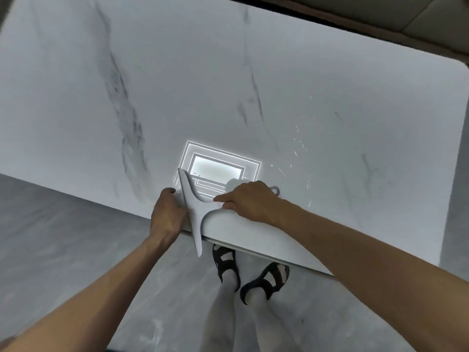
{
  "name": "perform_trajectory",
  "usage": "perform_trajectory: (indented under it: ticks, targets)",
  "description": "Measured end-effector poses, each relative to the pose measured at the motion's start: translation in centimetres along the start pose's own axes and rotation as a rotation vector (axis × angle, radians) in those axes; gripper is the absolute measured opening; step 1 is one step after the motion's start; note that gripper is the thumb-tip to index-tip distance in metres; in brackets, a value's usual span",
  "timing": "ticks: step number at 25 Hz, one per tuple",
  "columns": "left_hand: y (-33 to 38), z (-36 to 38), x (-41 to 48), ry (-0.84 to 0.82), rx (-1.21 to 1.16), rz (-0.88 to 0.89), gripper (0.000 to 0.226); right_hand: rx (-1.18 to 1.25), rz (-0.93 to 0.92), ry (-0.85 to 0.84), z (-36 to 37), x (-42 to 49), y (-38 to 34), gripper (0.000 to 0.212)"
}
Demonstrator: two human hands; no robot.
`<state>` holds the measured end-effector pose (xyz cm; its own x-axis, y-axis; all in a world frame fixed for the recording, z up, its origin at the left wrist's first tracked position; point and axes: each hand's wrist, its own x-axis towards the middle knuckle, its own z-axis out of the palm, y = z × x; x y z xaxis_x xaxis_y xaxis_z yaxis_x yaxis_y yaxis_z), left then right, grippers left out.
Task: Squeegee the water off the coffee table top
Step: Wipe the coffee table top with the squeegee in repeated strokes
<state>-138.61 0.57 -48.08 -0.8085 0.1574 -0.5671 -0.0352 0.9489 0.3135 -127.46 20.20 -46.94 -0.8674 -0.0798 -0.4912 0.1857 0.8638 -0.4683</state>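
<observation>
The grey squeegee (194, 207) lies at the near edge of the white marble-patterned coffee table top (228, 72), its blade running from near the reflected ceiling light (218, 171) down past the table's edge, so that its near tip hangs over the floor (63, 237). The main risk from here appears to be the water: droplets and streaks (300, 148) lie to the right of the tool, well apart from the blade, and a stroke pulled straight off the near edge would probably miss them or drip onto the floor beside the person's sandalled feet (251, 273). With part of the blade overhanging, uneven pressure could also leave streaks. The left hand (168, 214) sits just left of the blade, fingers curled against its edge and touching it; whether it truly grips cannot be told. The right hand (247, 199) is closed over the handle, whose looped end pokes out to the right, with the index finger stretched along the handle toward the blade. Both forearms reach in from the near side, wrists low over the table edge.
</observation>
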Motion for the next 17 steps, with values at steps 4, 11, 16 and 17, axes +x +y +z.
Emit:
perform_trajectory:
  ticks: [4, 11, 16, 17]
  targets:
    - [3.1, 1.7, 0.1, -0.089, 0.029, 0.177, 0.031, -0.011, 0.287, 0.059, -2.9, -7.8, 8.4, 0.035]
    - [9.2, 6.5, -1.6, -0.209, 0.122, 0.416, 0.024, -0.016, 0.686, 0.116, -5.2, -21.5, 18.7, 0.033]
    - [11.2, 7.3, -3.4, -0.216, 0.093, 0.356, 0.031, -0.016, 0.623, 0.145, -5.4, -23.7, 18.0, 0.035]
    - [11.3, 7.3, -3.9, -0.221, 0.095, 0.348, 0.036, 0.009, 0.562, 0.131, -4.8, -23.3, 16.8, 0.035]
